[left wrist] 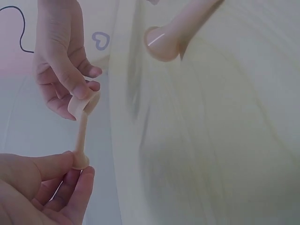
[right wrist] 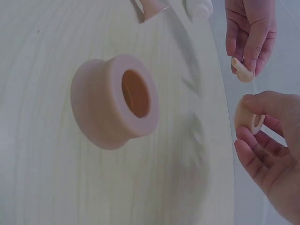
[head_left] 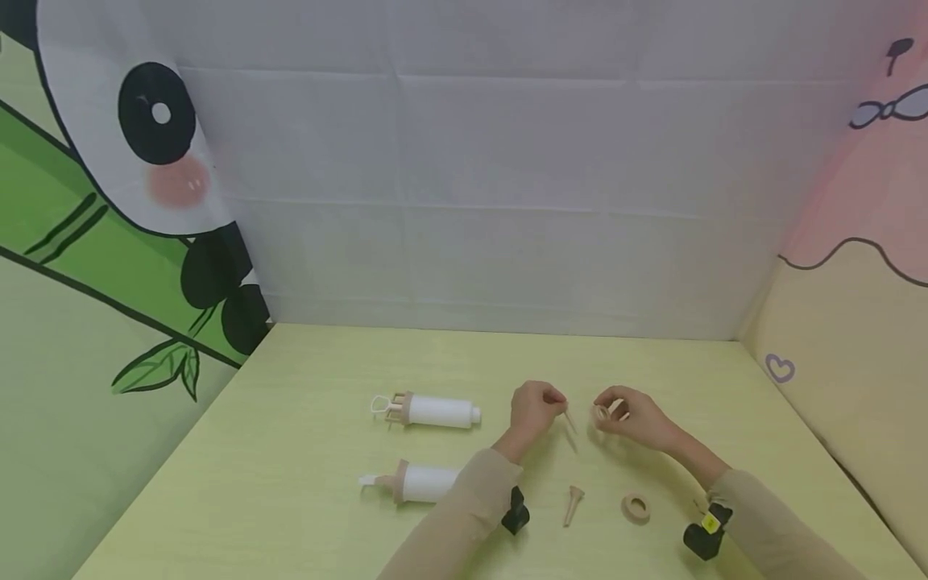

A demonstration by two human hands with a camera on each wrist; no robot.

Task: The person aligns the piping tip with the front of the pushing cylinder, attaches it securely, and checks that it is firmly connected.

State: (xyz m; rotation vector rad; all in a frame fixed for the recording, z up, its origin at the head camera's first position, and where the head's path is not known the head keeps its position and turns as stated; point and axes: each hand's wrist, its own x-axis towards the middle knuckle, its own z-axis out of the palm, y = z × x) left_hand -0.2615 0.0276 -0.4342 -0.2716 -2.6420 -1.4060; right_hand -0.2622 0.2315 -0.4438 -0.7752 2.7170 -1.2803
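Note:
My left hand (head_left: 532, 409) pinches a thin beige plastic stem with a flared head (left wrist: 81, 133) between thumb and fingertips, above the table. The stem is held by its head, and its narrow tip points away from the fingers. A short beige ring (right wrist: 247, 116) is gripped between the thumb and fingers of my right hand (head_left: 640, 419). In the head view a gap separates the two parts; the left wrist view overlaps them, so contact cannot be judged there. Below the hands lie a second flared stem (head_left: 573, 505) and a second beige ring (head_left: 635, 508) with a stepped rim.
On the left lies a white cylinder (head_left: 441, 412) with a beige slotted end and a loop handle. Nearer, another white cylinder (head_left: 428, 483) with a beige collar is partly covered by the left sleeve. A white sheet (head_left: 507, 201) stands behind the pale yellow table (head_left: 304, 379).

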